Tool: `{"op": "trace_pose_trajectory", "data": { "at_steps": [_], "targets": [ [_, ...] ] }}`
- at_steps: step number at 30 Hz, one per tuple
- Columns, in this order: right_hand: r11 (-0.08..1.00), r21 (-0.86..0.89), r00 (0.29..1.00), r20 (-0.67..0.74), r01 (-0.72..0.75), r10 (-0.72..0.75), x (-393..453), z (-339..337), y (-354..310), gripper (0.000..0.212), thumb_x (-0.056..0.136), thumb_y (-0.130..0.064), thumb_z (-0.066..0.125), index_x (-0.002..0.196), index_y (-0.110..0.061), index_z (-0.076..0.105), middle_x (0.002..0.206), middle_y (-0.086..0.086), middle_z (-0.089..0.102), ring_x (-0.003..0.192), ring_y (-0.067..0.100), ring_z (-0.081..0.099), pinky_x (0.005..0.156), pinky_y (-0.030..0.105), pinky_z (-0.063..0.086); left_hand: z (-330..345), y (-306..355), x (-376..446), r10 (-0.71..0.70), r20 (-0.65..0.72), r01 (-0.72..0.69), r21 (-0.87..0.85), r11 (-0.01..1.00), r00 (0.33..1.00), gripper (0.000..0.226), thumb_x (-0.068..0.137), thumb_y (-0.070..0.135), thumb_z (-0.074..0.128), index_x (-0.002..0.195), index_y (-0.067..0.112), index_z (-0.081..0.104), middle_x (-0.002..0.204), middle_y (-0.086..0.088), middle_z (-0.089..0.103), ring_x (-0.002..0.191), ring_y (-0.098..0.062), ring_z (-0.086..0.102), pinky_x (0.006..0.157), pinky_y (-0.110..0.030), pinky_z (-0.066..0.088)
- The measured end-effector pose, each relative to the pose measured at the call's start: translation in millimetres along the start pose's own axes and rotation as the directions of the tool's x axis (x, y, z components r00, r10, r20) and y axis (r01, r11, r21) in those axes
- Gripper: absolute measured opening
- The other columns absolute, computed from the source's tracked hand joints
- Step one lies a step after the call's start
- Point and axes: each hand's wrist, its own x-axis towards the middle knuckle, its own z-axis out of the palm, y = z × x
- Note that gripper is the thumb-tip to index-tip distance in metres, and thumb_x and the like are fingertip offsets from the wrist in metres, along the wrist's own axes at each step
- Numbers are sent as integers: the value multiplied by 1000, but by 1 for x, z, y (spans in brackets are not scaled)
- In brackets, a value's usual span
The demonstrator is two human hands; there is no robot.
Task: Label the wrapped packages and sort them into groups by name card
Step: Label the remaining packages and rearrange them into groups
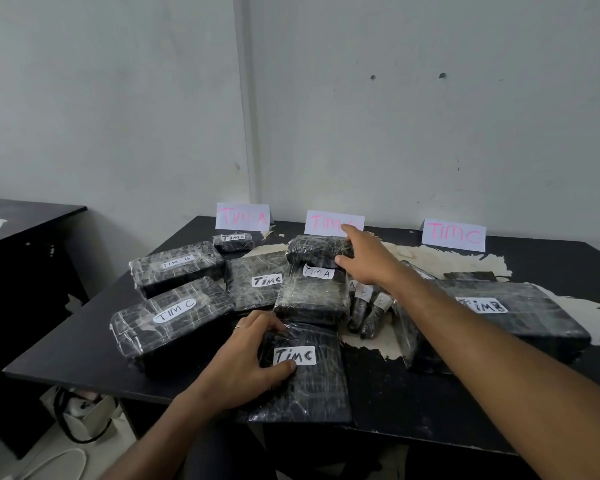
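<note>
Spanning most of the view is a black counter (pixel 430 393) w/ pale patches where the surface has peeled. Black packages wrapped in shiny clear film, each w/ a white handwritten label, are spread across it. Largest is the flat pkg marked "TIM B" (pixel 499 320) at right, partly hidden by the right forearm. At left lie a "TIM C" block (pixel 170 320) and, behind it, a "TIM B" block (pixel 177 268); a flat "TIM C" pkg (pixel 257 282) sits between these and a thick "TIM A" pkg (pixel 312 296) at centre. Nearest the edge, a flat "TIM C" package (pixel 309 375) is gripped at its left side by the left hand (pixel 246 358), thumb on the label. A rounded, dark bundle (pixel 316 251), label not seen, is grasped by the right hand (pixel 364 261) atop the "TIM A" pkg. Small rolls (pixel 368 313) lie under the right wrist. Three pink-lettered name cards stand at the back: "TIM A" card (pixel 242 217), a middle card (pixel 329 221) partly covered, "TIM C" card (pixel 453 234). A small "TIM A" parcel (pixel 232 241) sits before the first.
</note>
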Motion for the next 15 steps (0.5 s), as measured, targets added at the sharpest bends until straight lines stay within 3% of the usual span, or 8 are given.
{"op": "trace_pose_trajectory", "data": {
  "at_steps": [6,9,12,15],
  "targets": [
    [996,-10,991,-99,92,-92,-12,0,3,59,99,-28,65,150,-8,42,141,7,43,125,25,49,103,41,45,-1,0,1,-6,10,6,-6,1000,1000,51,78,65,70,119,44,47,128,29,45,123,4,42,99,-31,44],
    [983,56,973,-167,173,-161,-32,-4,0,60,96,-27,69,148,-9,46,135,5,46,119,19,50,99,30,41,-2,2,0,-18,-4,17,-14,1000,1000,61,75,69,70,125,46,45,127,37,42,124,10,39,97,-25,41],
    [961,102,954,-186,257,-236,-61,-8,-1,61,92,-28,75,146,-13,50,130,-1,46,115,13,50,99,24,36,-1,10,0,0,-88,-4,-44,999,996,69,73,71,70,131,44,42,128,40,40,127,13,37,102,-22,39],
    [940,137,940,-187,313,-286,-94,-10,4,60,89,-28,78,144,-21,52,129,-7,46,119,12,50,105,26,38,-1,23,2,-3,-207,-26,-133,991,978,75,75,66,75,137,45,38,132,30,42,127,5,44,103,-30,45]
  ]
}}
